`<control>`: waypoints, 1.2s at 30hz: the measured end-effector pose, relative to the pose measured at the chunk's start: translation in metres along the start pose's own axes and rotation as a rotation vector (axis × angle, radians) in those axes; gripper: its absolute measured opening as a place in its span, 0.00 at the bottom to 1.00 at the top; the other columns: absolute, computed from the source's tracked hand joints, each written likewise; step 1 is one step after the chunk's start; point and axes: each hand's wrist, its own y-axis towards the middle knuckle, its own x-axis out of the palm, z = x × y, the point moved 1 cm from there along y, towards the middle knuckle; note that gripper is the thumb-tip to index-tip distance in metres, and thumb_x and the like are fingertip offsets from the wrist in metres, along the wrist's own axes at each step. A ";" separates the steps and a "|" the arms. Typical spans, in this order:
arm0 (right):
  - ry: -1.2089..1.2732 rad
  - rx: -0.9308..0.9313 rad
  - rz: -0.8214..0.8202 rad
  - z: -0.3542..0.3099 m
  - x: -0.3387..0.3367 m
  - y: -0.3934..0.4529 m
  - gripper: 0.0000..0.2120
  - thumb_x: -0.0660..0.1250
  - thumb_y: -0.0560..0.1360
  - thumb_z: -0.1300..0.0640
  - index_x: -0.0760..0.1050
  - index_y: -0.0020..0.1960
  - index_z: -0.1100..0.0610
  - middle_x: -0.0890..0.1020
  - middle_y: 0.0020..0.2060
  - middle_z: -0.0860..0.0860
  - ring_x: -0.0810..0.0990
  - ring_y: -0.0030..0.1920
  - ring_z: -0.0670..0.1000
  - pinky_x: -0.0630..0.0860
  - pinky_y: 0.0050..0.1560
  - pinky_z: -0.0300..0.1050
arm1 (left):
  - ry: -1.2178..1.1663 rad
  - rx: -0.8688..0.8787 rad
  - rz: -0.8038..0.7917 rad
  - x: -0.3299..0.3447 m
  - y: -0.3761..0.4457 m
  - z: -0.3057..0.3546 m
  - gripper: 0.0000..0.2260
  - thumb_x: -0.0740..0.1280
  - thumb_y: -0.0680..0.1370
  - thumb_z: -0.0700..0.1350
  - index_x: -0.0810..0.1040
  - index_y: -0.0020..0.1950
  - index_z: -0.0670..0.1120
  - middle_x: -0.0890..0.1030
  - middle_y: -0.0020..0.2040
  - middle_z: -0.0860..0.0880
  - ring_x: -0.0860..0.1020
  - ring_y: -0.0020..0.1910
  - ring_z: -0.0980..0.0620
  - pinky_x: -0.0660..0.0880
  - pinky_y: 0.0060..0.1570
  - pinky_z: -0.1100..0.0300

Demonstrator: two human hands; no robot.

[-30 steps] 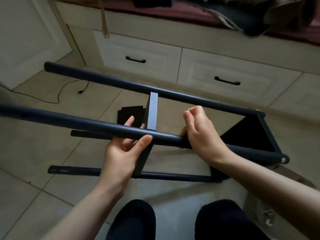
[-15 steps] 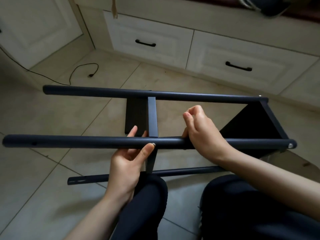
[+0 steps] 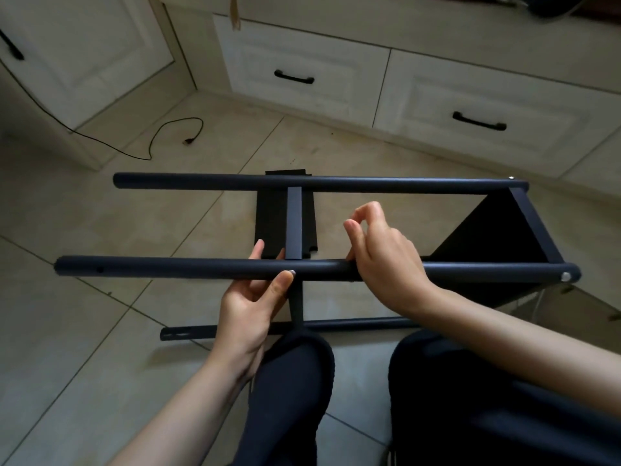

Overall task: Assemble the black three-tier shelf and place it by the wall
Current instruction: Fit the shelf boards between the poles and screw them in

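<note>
Left hand (image 3: 250, 307) gripping smooth round black tube (image 3: 201, 269), fingers partly hidden behind; right hand (image 3: 383, 260) resting there, fingers loosely curled.

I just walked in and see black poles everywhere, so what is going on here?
A person on the floor is putting together a black shelf frame that lies on its side. The left hand grips the near pole, its thumb on a small silver screw at the middle shelf. The right hand rests on the same pole, fingers curled. One shelf already sits at the right end; the left end is bare.
</note>
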 end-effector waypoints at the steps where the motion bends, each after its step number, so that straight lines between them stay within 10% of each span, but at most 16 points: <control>1: 0.001 -0.007 0.013 0.001 -0.001 0.003 0.07 0.49 0.83 0.44 0.61 0.54 0.47 0.81 0.34 0.49 0.81 0.37 0.54 0.77 0.45 0.58 | -0.007 -0.001 -0.009 0.001 0.003 0.001 0.34 0.74 0.66 0.51 0.69 0.71 0.60 0.87 0.50 0.51 0.83 0.54 0.57 0.78 0.57 0.63; 10: -0.009 0.000 0.020 0.006 -0.003 0.013 0.07 0.50 0.84 0.44 0.61 0.54 0.47 0.81 0.34 0.48 0.81 0.38 0.52 0.76 0.44 0.54 | 0.291 -0.067 0.085 0.000 0.000 0.020 0.24 0.74 0.58 0.67 0.85 0.42 0.51 0.87 0.42 0.56 0.84 0.45 0.62 0.77 0.56 0.57; 17: 0.012 -0.009 -0.028 0.007 -0.005 0.011 0.07 0.50 0.84 0.44 0.62 0.54 0.46 0.81 0.34 0.48 0.81 0.36 0.47 0.79 0.44 0.55 | 1.290 0.229 0.320 -0.005 -0.010 0.056 0.32 0.59 0.65 0.78 0.76 0.26 0.49 0.76 0.23 0.53 0.78 0.29 0.52 0.74 0.30 0.59; 22: -0.039 0.065 -0.147 0.005 -0.008 0.017 0.10 0.50 0.83 0.43 0.64 0.53 0.47 0.82 0.37 0.48 0.81 0.40 0.49 0.77 0.45 0.52 | 1.427 0.680 0.151 -0.007 0.004 0.074 0.22 0.69 0.70 0.67 0.77 0.41 0.48 0.75 0.36 0.52 0.74 0.39 0.49 0.71 0.42 0.53; 28: 0.164 0.188 -0.343 -0.015 -0.016 0.035 0.11 0.55 0.84 0.49 0.71 0.56 0.55 0.83 0.47 0.51 0.82 0.48 0.52 0.78 0.56 0.56 | 1.380 0.637 -0.291 -0.010 0.033 0.091 0.34 0.69 0.72 0.62 0.68 0.76 0.52 0.72 0.70 0.51 0.66 0.72 0.52 0.69 0.68 0.51; 36: 0.514 0.168 -0.419 -0.042 -0.022 0.042 0.10 0.55 0.84 0.53 0.71 0.54 0.58 0.85 0.43 0.56 0.86 0.43 0.51 0.82 0.53 0.51 | 1.327 0.612 -0.545 -0.019 0.060 0.088 0.33 0.63 0.76 0.69 0.64 0.78 0.57 0.62 0.78 0.61 0.50 0.80 0.63 0.58 0.78 0.47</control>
